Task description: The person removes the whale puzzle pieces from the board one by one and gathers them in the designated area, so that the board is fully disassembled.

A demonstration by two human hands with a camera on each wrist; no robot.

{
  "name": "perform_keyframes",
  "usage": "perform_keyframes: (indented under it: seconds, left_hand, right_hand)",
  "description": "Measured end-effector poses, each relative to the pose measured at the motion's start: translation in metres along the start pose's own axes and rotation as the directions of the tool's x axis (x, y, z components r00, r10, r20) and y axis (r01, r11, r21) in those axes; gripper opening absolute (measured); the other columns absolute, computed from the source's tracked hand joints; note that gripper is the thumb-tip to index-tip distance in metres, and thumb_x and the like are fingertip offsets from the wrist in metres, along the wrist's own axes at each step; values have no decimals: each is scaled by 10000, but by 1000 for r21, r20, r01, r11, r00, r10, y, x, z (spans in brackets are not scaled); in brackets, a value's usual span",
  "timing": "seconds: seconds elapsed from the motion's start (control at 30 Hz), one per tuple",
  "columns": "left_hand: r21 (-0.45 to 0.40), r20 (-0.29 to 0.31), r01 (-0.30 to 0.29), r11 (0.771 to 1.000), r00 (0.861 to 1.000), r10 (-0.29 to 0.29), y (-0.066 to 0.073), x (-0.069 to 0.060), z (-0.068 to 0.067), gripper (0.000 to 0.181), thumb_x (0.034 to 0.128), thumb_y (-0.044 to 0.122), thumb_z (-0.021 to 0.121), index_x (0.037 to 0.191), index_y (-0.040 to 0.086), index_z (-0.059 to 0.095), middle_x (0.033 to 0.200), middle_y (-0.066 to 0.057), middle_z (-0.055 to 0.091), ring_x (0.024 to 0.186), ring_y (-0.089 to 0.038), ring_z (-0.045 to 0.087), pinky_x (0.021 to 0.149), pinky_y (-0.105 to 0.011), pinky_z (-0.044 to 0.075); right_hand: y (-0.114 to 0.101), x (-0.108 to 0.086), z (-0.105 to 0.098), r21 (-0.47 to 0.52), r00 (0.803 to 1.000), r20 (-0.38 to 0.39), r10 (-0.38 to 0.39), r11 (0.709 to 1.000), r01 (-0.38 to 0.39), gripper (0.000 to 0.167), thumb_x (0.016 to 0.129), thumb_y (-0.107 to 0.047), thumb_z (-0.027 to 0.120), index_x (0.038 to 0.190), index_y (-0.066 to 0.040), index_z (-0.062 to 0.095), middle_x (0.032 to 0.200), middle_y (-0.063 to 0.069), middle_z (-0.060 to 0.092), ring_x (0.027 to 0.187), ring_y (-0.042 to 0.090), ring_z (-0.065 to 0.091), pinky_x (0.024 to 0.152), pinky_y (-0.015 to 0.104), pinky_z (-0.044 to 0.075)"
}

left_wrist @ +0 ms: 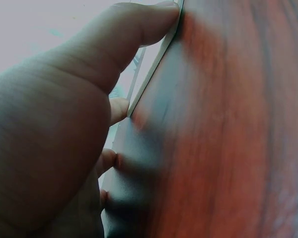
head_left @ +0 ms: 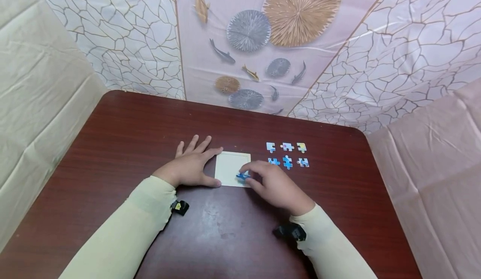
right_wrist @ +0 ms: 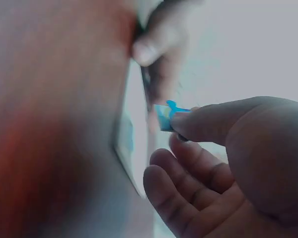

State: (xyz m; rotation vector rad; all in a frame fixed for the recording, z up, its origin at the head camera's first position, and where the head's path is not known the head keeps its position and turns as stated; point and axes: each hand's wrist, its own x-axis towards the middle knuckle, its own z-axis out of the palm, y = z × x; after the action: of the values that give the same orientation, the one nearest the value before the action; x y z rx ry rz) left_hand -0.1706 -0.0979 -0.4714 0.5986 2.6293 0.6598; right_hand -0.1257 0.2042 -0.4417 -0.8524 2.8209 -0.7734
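A white square puzzle board [head_left: 228,168] with a thin raised border lies flat on the table in the head view. My left hand [head_left: 192,167] is spread along its left side, thumb at the near corner and index finger at the far one; the left wrist view shows the thumb [left_wrist: 156,22] against the board's edge. Over the board's near right part, my right hand [head_left: 271,183] pinches a blue jigsaw piece [head_left: 242,176] between thumb and fingers. In the right wrist view that jigsaw piece [right_wrist: 165,116] is held just off the board [right_wrist: 135,131], the other fingers loosely curled.
To the right of the board, several loose jigsaw pieces lie in two rows, among them a blue piece [head_left: 287,162] and a pale pink one [head_left: 287,146]. The dark red wooden table [head_left: 150,116] meets a patterned cloth backdrop [head_left: 203,62] at its far edge.
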Motion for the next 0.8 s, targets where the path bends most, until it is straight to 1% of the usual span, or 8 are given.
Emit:
perform_keyframes:
  seconds: [0.1, 0.2, 0.3, 0.4, 0.5, 0.6, 0.7, 0.8]
  left_hand:
    - [-5, 5, 5, 1000, 1000, -5, 1, 0, 0, 1120, 845, 755, 874, 1774, 426, 343, 1923, -55, 22, 1767, -444, -118, 1323, -812, -60]
    - [-9, 7, 6, 1000, 1000, -6, 1, 0, 1, 1120, 848, 741, 880, 1776, 428, 337, 1923, -50, 16, 1767, -439, -126, 1323, -809, -67]
    - [-9, 8, 5, 1000, 1000, -5, 0, 0, 1, 1118, 851, 736, 881, 1776, 426, 337, 1923, -51, 16, 1767, -441, -128, 1322, -808, -73]
    - [-11, 11, 7, 1000, 1000, -6, 1, -1, 1, 1118, 851, 736, 881, 1777, 424, 337, 1923, -50, 14, 1767, -439, -129, 1322, -809, -74]
    - [-13, 9, 5, 1000, 1000, -5, 0, 0, 1, 1117, 850, 736, 883, 1775, 421, 342, 1923, -55, 20, 1766, -447, -122, 1317, -816, -72]
    - [-15, 8, 4, 1000, 1000, -4, 0, 0, 1, 1118, 849, 737, 884, 1775, 422, 343, 1923, -57, 21, 1766, -449, -122, 1315, -817, -75]
    - [-18, 7, 3, 1000, 1000, -2, 0, 0, 1, 1117, 849, 737, 883, 1775, 422, 343, 1923, -59, 22, 1765, -451, -123, 1314, -819, -77]
    - [-19, 9, 5, 1000, 1000, -5, 1, -1, 1, 1123, 846, 739, 885, 1775, 424, 341, 1923, -53, 17, 1766, -441, -130, 1318, -812, -78]
  right_hand:
    - [7, -8, -16, 24, 997, -32, 68, 997, -67, 233, 1018, -171, 861, 1230, -250, 804, 1007, -117, 743, 912, 109, 674, 868, 370, 620]
    - [18, -16, -32, 66, 988, -55, 146, 988, -142, 204, 998, -164, 886, 1153, -261, 795, 957, -115, 750, 864, 98, 684, 811, 330, 623]
    - [31, -25, -46, 97, 968, -74, 239, 968, -232, 188, 994, -171, 891, 1115, -265, 781, 947, -95, 763, 864, 120, 706, 796, 299, 615]
    - [41, -34, -58, 118, 943, -86, 322, 943, -311, 169, 1004, -193, 882, 1130, -257, 790, 975, -65, 778, 907, 160, 720, 827, 326, 617]
    - [49, -41, -67, 130, 919, -75, 387, 918, -376, 162, 1025, -236, 863, 1176, -244, 804, 1008, -35, 793, 941, 191, 723, 838, 364, 617]
    - [57, -46, -74, 150, 897, -52, 438, 892, -427, 182, 1046, -253, 836, 1220, -204, 812, 1014, 3, 811, 929, 214, 732, 811, 375, 621]
    - [66, -49, -78, 161, 880, -26, 475, 871, -465, 184, 1066, -253, 810, 1231, -173, 815, 985, 39, 813, 886, 222, 729, 789, 378, 612]
    - [75, -52, -79, 152, 867, 0, 498, 857, -492, 179, 1081, -250, 785, 1232, -163, 825, 955, 53, 806, 849, 220, 725, 791, 382, 602]
